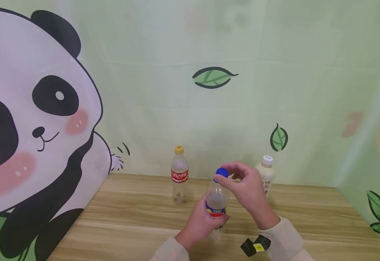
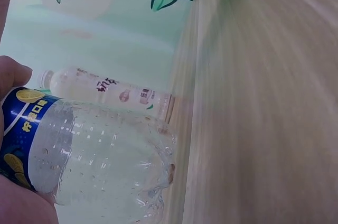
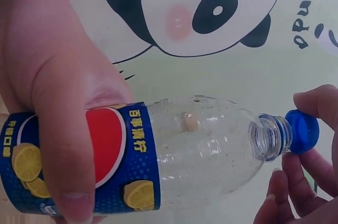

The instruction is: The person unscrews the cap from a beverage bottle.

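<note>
A pale green backdrop (image 1: 151, 108) printed with a large panda (image 1: 43, 134) and loose leaves stands behind a wood-grain table (image 1: 128, 206). Near the middle of the table's front, a clear lemon-flavour Pepsi bottle (image 3: 203, 150) is upright between the person's hands; whether its base touches the table is hard to tell. The left hand (image 1: 202, 222) is wrapped round the bottle at its blue label, while the right hand (image 1: 247, 186) pinches a blue cap (image 3: 304, 130) at the mouth. Bare thread shows below the cap, so this looks like the capping or uncapping step; which of the two, a still moment cannot settle. The next move probably calls for a steady left grip and either a twist or a straight lift by the right fingers. Inside the bottle only droplets show on the wall, with no clear level of drink.

Farther back on the left, a Coca-Cola bottle (image 1: 179, 166) with a yellow cap (image 1: 178, 149) looks all but drained. Behind the right hand, a cream-coloured bottle (image 1: 267, 175) wears a white cap (image 1: 267, 160); its fill is unclear.
</note>
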### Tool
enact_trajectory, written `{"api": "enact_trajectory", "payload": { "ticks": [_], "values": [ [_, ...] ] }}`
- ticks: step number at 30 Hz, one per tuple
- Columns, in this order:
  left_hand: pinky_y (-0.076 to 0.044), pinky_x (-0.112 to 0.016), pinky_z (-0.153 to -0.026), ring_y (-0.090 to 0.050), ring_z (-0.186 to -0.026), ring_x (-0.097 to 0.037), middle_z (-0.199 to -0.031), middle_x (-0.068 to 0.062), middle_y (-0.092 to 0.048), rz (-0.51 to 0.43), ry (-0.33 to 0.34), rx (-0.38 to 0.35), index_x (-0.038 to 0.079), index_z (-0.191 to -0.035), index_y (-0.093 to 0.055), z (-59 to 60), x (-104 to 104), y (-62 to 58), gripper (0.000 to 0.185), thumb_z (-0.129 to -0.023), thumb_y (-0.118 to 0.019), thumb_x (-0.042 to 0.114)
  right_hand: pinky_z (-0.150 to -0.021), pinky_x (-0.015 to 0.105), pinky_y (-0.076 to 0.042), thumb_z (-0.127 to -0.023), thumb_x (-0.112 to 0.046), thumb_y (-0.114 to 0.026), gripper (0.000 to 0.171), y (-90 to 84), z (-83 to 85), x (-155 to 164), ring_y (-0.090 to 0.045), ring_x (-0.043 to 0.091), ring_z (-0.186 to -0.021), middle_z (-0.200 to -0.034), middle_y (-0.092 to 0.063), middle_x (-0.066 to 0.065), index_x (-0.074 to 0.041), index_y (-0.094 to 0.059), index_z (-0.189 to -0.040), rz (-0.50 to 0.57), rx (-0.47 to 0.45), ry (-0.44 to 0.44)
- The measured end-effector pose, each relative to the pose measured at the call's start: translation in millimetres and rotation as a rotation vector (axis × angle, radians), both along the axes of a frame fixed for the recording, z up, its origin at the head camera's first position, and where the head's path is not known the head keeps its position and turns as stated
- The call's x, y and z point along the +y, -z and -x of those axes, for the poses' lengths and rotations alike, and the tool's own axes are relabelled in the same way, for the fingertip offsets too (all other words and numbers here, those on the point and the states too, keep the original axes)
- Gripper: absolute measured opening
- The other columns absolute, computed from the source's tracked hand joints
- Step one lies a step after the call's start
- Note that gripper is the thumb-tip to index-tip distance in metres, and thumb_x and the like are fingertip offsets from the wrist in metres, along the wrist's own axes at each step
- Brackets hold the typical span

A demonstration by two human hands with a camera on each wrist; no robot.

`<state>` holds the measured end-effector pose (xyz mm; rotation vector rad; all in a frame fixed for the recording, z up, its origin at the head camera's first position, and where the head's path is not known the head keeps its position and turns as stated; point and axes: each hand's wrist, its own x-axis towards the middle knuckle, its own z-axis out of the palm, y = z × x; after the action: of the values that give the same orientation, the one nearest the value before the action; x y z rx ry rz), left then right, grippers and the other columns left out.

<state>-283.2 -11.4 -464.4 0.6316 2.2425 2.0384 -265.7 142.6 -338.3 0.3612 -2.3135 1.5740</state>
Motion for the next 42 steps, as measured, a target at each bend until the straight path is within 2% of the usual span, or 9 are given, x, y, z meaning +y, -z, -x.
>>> {"api": "enact_trajectory", "payload": {
  "ticks": [7, 18, 23, 28, 33, 37, 42],
  "values": [
    [-0.055, -0.032, -0.095, -0.065, -0.105, -0.017, -0.119, -0.003, -0.066, 0.003, -0.004, 0.035, 0.018, -0.138, -0.05, 13.5, 2, 0.4, 0.066, -0.083, -0.085, 0.019, -0.074, 0.023, -0.054, -0.084, -0.029, -0.086, 0.033, 3.4, -0.6, 8, -0.061, 0.023, -0.086, -0.097, -0.069, 0.009, -0.011, -0.073, -0.109, 0.051, 0.028, -0.035],
    [-0.055, -0.034, -0.098, -0.065, -0.112, -0.019, -0.127, 0.001, -0.065, -0.032, 0.043, 0.058, 0.028, -0.138, -0.051, 40.6, 3, 6.2, 0.068, -0.082, -0.086, 0.015, -0.073, 0.025, -0.057, -0.085, -0.022, -0.085, 0.027, 26.3, 4.2, 20, -0.064, 0.02, -0.081, -0.094, -0.071, 0.009, -0.009, -0.075, -0.107, 0.0, 0.049, -0.121],
    [-0.057, -0.034, -0.096, -0.066, -0.112, -0.02, -0.127, -0.001, -0.066, -0.029, 0.05, 0.064, 0.025, -0.136, -0.051, 48.2, 4, 3.2, 0.062, -0.084, -0.085, 0.017, -0.072, 0.025, -0.056, -0.086, -0.021, -0.084, 0.027, 39.6, 7.1, 27, -0.062, 0.019, -0.082, -0.096, -0.071, 0.01, -0.009, -0.073, -0.107, -0.014, 0.017, -0.148],
    [-0.056, -0.037, -0.099, -0.064, -0.113, -0.02, -0.126, -0.006, -0.065, 0.026, 0.017, 0.058, 0.018, -0.138, -0.05, 56.4, 4, 0.4, 0.06, -0.088, -0.082, 0.026, -0.069, 0.024, -0.056, -0.084, -0.018, -0.085, 0.026, 54.2, 10.6, 33, -0.062, 0.016, -0.08, -0.093, -0.07, 0.011, -0.007, -0.073, -0.105, -0.011, -0.008, -0.175],
    [-0.051, -0.048, -0.106, -0.062, -0.121, -0.027, -0.131, -0.01, -0.064, 0.089, -0.003, 0.056, 0.016, -0.145, -0.046, 66.7, 3, -2.0, 0.065, -0.09, -0.08, 0.022, -0.07, 0.026, -0.058, -0.085, -0.019, -0.084, 0.024, 69.0, 14.2, 38, -0.065, 0.014, -0.08, -0.095, -0.073, 0.01, -0.008, -0.076, -0.105, -0.043, -0.023, -0.231],
    [-0.049, -0.051, -0.108, -0.062, -0.122, -0.027, -0.131, -0.008, -0.065, 0.137, -0.013, 0.067, 0.016, -0.144, -0.048, 72.8, 4, -3.0, 0.063, -0.09, -0.08, 0.024, -0.071, 0.026, -0.059, -0.086, -0.016, -0.083, 0.025, 80.4, 16.0, 41, -0.066, 0.012, -0.08, -0.097, -0.075, 0.012, -0.005, -0.076, -0.107, -0.053, -0.058, -0.286],
    [-0.051, -0.048, -0.106, -0.063, -0.119, -0.023, -0.129, -0.003, -0.065, 0.147, 0.007, 0.047, 0.022, -0.142, -0.049, 79.2, 4, -1.7, 0.062, -0.089, -0.081, 0.029, -0.075, 0.025, -0.06, -0.086, -0.014, -0.082, 0.028, 95.0, 19.6, 44, -0.068, 0.011, -0.084, -0.103, -0.075, 0.016, -0.001, -0.074, -0.11, -0.067, -0.102, -0.362]
  ]
}}
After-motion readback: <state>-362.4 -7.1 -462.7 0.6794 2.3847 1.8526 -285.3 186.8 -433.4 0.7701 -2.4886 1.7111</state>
